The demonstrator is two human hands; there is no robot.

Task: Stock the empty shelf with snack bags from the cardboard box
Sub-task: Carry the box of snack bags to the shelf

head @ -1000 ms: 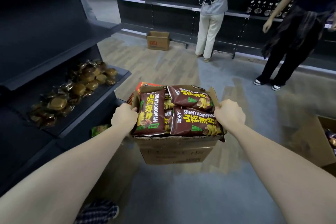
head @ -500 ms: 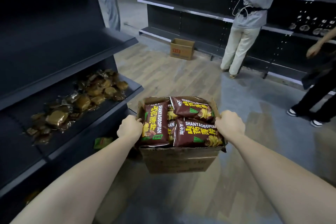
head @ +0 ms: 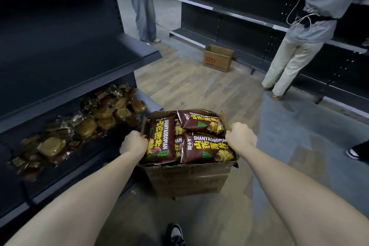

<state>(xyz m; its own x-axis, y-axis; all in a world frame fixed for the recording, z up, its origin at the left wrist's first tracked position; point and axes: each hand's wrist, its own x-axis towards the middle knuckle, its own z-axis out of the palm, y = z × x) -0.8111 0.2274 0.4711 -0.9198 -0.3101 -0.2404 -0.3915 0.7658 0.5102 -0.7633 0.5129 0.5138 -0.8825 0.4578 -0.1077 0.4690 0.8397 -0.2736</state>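
Observation:
I carry a cardboard box [head: 189, 179] in front of me, held off the floor. It is full of dark brown snack bags [head: 203, 146] with yellow lettering. My left hand [head: 133, 144] grips the box's left flap and my right hand [head: 240, 138] grips its right flap, fingers curled over the edges. To my left stands a dark shelf unit; its upper shelf [head: 65, 66] is bare, and the shelf below [head: 60, 170] holds a pile of clear-wrapped brown pastries [head: 83, 124].
A small open cardboard box [head: 217, 58] sits on the wooden floor ahead. A person in pale trousers [head: 293, 62] stands at the right-hand shelving, another in jeans [head: 143, 6] behind the left unit. Someone's shoe [head: 353, 154] shows at far right. My own shoe [head: 175, 233] is below.
The view has swung left and closer to the left shelf unit. The box has moved with me and both hands keep the same grip on its flaps.

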